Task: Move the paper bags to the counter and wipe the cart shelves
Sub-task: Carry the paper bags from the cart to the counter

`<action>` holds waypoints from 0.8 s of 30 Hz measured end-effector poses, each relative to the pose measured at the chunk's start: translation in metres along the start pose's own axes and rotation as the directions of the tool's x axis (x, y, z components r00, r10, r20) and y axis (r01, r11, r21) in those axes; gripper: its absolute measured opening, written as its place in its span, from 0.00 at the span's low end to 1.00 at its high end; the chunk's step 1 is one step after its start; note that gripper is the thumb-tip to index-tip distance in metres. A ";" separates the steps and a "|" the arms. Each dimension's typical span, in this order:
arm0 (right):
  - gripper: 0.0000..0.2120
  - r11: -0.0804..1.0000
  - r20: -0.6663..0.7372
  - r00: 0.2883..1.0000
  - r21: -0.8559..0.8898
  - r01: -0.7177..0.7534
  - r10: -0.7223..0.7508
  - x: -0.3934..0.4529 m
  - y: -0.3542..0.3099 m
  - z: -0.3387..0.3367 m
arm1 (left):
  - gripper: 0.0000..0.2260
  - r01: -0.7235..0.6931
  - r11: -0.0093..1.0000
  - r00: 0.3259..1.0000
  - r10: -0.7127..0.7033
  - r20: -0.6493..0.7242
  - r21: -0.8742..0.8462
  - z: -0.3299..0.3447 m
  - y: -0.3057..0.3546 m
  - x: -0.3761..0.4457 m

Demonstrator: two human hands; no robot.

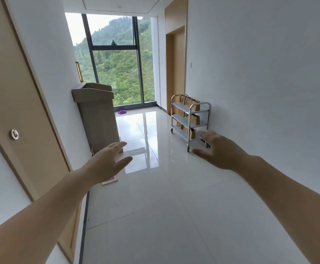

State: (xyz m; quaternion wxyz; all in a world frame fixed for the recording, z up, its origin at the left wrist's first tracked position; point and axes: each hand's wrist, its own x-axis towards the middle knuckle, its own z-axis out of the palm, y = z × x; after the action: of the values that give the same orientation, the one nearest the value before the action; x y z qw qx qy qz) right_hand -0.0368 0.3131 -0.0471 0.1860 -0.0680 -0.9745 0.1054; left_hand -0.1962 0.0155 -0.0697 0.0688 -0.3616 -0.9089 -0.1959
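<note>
I am only approaching: my left hand (106, 161) and right hand (218, 149) reach forward, each grip open and empty. The brown paper bags (192, 104) sit on the three-shelf steel cart (190, 119) against the right wall, well apart from the tall brown desk (96, 111) opposite. Next I must close in and take bag handles. My right hand hides the cart's bottom corner; the bag count is unclear.

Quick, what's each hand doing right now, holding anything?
Left hand: open, fingers straight, holding nothing.
Right hand: open, fingers straight, holding nothing.
</note>
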 end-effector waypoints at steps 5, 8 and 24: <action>0.33 0.998 0.063 0.996 0.011 -0.066 0.066 0.065 0.000 0.052 | 0.29 -0.011 1.000 0.997 0.011 0.075 0.003 0.015 -0.066 0.070; 0.33 0.995 0.074 0.993 0.010 -0.097 0.096 0.097 0.011 0.075 | 0.29 -0.015 1.000 0.996 0.015 0.084 -0.002 0.027 -0.093 0.104; 0.34 0.998 0.166 0.985 -0.041 -0.041 0.047 0.323 0.137 0.191 | 0.27 0.043 0.999 0.990 -0.045 0.133 0.012 0.120 -0.171 0.331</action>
State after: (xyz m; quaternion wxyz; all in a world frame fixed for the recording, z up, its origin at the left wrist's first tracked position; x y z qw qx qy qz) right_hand -0.3939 0.4665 -0.1396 0.1002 -0.0838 -0.9867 0.0963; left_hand -0.5520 0.1594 -0.1432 0.0054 -0.3534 -0.9201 -0.1689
